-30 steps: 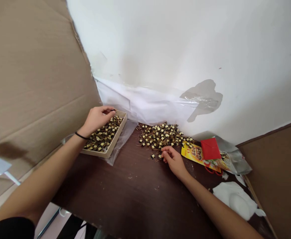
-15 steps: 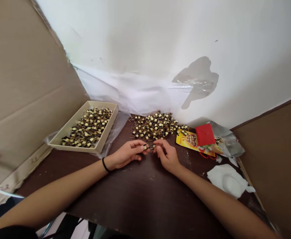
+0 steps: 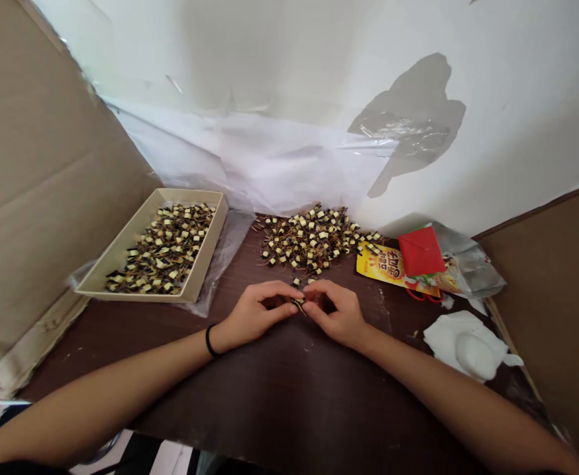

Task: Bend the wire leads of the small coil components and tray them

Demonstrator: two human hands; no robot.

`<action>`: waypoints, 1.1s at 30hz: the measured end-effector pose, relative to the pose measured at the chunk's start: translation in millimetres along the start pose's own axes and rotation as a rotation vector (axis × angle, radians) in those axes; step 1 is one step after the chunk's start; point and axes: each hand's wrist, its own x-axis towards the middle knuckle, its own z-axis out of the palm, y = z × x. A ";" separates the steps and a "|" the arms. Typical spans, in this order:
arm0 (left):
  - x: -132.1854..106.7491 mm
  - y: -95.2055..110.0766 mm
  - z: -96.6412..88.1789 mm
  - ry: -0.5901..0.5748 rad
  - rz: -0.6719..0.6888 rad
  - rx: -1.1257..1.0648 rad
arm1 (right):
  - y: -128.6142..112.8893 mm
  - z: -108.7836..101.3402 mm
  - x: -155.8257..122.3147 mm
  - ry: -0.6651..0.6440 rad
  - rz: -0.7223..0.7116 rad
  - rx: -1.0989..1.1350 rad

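My left hand (image 3: 257, 313) and my right hand (image 3: 336, 315) meet on the dark brown table (image 3: 279, 389), fingers curled. Both pinch one small black and cream part with thin wire legs (image 3: 298, 303) between their fingertips. Just beyond them lies a loose pile of the same small parts (image 3: 312, 239). A shallow beige tray (image 3: 121, 254) at the left holds many more of these parts. A black band circles my left wrist.
Brown cardboard (image 3: 37, 171) stands at the left, and more at the right (image 3: 561, 284). Clear plastic sheeting (image 3: 270, 165) hangs along the white wall. A yellow snack packet (image 3: 388, 267), a red pouch (image 3: 421, 251), a silver bag (image 3: 472, 267) and crumpled white tissue (image 3: 470, 346) lie at the right.
My left hand left the tray and came to the middle to meet my right hand, which drew back from the pile with a part. The view shifted down and left.
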 end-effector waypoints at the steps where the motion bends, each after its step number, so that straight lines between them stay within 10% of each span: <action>1: -0.8 0.8 0.5 0.002 0.016 0.018 | -1.4 0.4 0.2 0.020 -0.015 -0.027; 33: -0.1 0.9 0.7 -0.048 -0.148 -0.268 | 0.0 -5.4 0.9 0.098 -0.319 -0.178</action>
